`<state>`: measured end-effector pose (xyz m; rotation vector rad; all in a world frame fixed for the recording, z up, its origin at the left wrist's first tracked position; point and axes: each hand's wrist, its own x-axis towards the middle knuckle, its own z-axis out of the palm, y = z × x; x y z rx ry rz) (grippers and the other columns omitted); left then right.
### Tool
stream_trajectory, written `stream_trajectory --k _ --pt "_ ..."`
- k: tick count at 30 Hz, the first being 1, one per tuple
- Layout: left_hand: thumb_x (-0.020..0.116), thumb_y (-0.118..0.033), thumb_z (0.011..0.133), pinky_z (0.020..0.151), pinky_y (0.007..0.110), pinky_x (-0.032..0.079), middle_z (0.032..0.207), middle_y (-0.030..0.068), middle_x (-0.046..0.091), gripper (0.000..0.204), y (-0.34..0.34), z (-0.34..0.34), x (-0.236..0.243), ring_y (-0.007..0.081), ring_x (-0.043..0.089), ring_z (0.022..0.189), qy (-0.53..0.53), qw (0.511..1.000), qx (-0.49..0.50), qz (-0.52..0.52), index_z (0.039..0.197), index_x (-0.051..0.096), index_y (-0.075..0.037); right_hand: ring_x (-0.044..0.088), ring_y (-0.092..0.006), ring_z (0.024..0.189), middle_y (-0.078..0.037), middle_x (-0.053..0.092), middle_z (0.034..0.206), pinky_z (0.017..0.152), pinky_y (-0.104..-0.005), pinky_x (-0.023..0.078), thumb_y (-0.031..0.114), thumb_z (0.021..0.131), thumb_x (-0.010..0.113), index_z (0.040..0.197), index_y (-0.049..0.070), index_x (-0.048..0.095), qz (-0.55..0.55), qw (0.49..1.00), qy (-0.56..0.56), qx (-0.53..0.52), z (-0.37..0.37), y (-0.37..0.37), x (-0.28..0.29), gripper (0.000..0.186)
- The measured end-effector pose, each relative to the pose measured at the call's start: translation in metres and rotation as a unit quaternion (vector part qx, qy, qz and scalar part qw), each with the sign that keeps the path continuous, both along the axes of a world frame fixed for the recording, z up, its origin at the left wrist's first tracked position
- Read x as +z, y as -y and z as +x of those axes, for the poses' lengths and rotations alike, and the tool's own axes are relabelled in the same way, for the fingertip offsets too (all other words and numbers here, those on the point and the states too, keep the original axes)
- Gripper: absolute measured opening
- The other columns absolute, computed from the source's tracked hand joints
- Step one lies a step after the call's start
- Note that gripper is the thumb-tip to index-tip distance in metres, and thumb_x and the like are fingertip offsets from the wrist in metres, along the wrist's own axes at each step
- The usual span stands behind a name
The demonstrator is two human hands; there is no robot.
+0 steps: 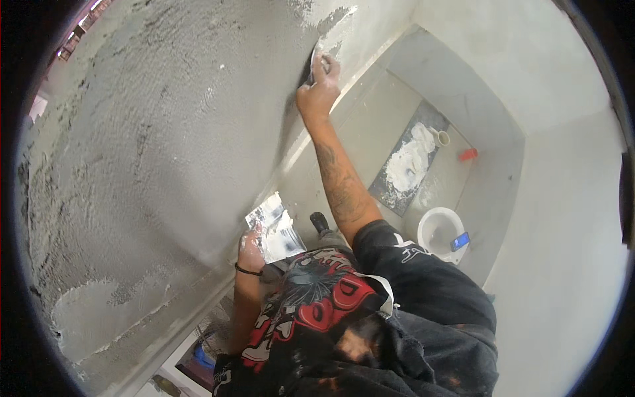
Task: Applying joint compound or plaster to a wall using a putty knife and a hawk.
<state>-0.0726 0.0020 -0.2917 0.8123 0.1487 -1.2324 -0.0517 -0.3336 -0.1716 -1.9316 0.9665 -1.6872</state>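
Note:
My right hand (pixel 319 91) is stretched up to the grey plastered wall (pixel 192 126). Its fingers are closed round a thin flat scraper (pixel 313 58), whose blade lies at the wall beside a patch of fresh white plaster (pixel 338 32). Most of that tool is hidden by the hand. Lower down, close to my body, my left hand (pixel 251 251) grips a wide metal plastering blade (pixel 291 246) by its edge. White plaster is smeared across the blade's face, and some coats the fingers.
On the floor to the right, a dark board (pixel 390 192) carries a heap of white plaster (pixel 411 159). A beige round piece (pixel 442 137) and a red cup-like object (pixel 468 154) are beside it. Nearer stands a white round container (pixel 425 228) with a blue-screened device (pixel 460 241) at its rim.

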Motion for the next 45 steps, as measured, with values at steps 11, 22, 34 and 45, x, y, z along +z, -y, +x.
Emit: stream_trajectory --k 11,22,34,45 --pt "0.047 -0.018 0.088 0.094 0.040 0.041 0.119 0.0164 0.053 0.041 0.016 -0.017 0.053 0.0285 0.054 0.107 -0.008 1.000 0.015 -0.013 0.122 0.043 0.006 0.055 -0.0264 0.098 -0.017 0.058 0.102 0.085 -0.0346 0.044 -0.003 0.069 0.058 0.104 0.000 0.061 0.115 0.989 0.061 0.073 -0.012 0.238 -0.030 0.035" --pt "0.046 -0.016 0.088 0.090 0.038 0.044 0.114 0.0156 0.055 0.038 0.017 -0.016 0.045 0.0262 0.057 0.101 0.021 0.997 0.069 0.028 0.120 0.045 0.006 0.055 -0.0300 0.098 -0.011 0.056 0.106 0.085 -0.0360 0.044 -0.002 0.065 0.054 0.101 0.011 0.066 0.034 0.998 0.016 0.055 0.026 0.212 0.017 0.040" --pt "0.047 -0.022 0.090 0.090 0.037 0.044 0.113 0.0145 0.056 0.038 0.013 -0.029 0.030 0.0245 0.056 0.102 0.025 0.998 0.050 -0.016 0.119 0.047 0.004 0.052 -0.0355 0.103 -0.018 0.053 0.109 0.086 -0.0383 0.044 -0.006 0.066 0.052 0.110 0.000 0.057 0.023 0.994 0.033 0.103 -0.003 0.071 0.026 0.045" --pt "0.047 -0.019 0.089 0.091 0.037 0.044 0.112 0.0151 0.057 0.039 0.020 -0.027 0.036 0.0252 0.057 0.101 0.037 0.998 0.050 -0.016 0.118 0.047 0.007 0.048 -0.0373 0.099 -0.024 0.047 0.104 0.087 -0.0377 0.041 -0.012 0.059 0.043 0.115 -0.003 0.053 -0.042 0.998 0.021 0.044 0.039 0.043 0.049 0.057"
